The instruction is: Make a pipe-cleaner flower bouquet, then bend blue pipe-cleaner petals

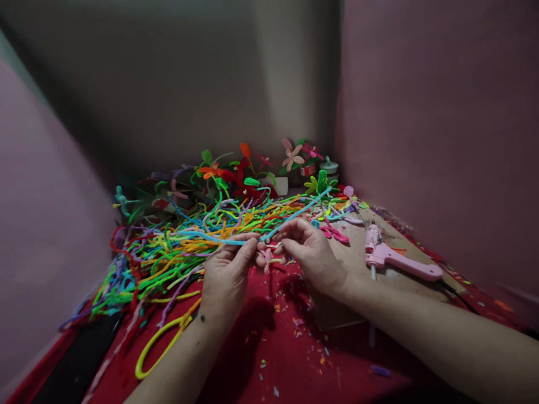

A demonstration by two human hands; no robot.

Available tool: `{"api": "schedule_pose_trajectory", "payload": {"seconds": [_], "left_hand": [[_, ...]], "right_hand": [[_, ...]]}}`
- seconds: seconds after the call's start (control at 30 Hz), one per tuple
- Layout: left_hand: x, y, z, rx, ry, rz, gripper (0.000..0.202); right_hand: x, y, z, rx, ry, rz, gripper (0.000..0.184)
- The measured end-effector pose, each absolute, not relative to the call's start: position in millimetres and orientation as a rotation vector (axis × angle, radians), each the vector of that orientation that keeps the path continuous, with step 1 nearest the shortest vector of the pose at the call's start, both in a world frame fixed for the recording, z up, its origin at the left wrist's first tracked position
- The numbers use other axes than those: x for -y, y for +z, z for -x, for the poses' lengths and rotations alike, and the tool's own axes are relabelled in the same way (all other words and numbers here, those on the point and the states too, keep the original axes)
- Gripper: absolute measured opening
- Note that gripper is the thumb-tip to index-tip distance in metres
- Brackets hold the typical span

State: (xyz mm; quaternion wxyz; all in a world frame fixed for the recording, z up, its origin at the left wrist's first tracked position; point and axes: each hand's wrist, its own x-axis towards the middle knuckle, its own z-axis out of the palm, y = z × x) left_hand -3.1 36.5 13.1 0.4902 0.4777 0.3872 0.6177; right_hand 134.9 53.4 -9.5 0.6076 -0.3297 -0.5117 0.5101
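A light blue pipe cleaner (pixel 298 214) bends at its middle, one arm running left and the other rising to the right over the pile. My left hand (pixel 231 266) is closed, pinching it near the bend between thumb and fingers. Close beside it, my right hand (pixel 314 255) is also closed, thumb and fingertips together at a short pale pipe cleaner piece (pixel 273 246). Just under the fingertips is a small pink pipe cleaner shape (pixel 266 261), partly covered by the fingers; how it joins the others is hidden.
A heap of colourful pipe cleaners (pixel 168 269) spreads behind my hands. Pipe cleaner flowers (pixel 292 156) stand along the back wall. On the right, a pink glue gun (pixel 400 262) rests on a board (pixel 337 308). Yellow-handled scissors (pixel 145 353) and scraps lie on the red cloth (pixel 303 365).
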Motion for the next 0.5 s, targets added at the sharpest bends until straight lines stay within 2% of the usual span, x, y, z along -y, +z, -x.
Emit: {"api": "schedule_pose_trajectory", "payload": {"seconds": [0.1, 0.2, 0.27, 0.33, 0.4, 0.5], "left_hand": [[-33, 11, 2, -0.947, 1.485, -1.201, 0.014], [-28, 11, 2, -0.919, 1.42, -1.284, 0.012], [-26, 12, 2, -0.904, 1.36, -1.322, 0.014], [-27, 12, 3, -0.916, 1.348, -1.303, 0.019], [-31, 11, 4, -0.956, 1.348, -1.257, 0.016], [-38, 7, 6, -0.993, 1.159, -1.192, 0.015]], "right_hand": [[-55, -16, -135, 1.421, 0.86, 0.828, 0.024], [-54, -18, -138, 1.68, 0.503, 0.85, 0.016], [-51, -16, -140, 1.719, 0.456, 0.816, 0.014], [-50, -11, -141, 1.65, 0.588, 0.802, 0.011], [-49, -6, -142, 1.487, 0.883, 0.77, 0.01], [-49, 0, -141, 1.179, 1.345, 0.633, 0.014]]}}
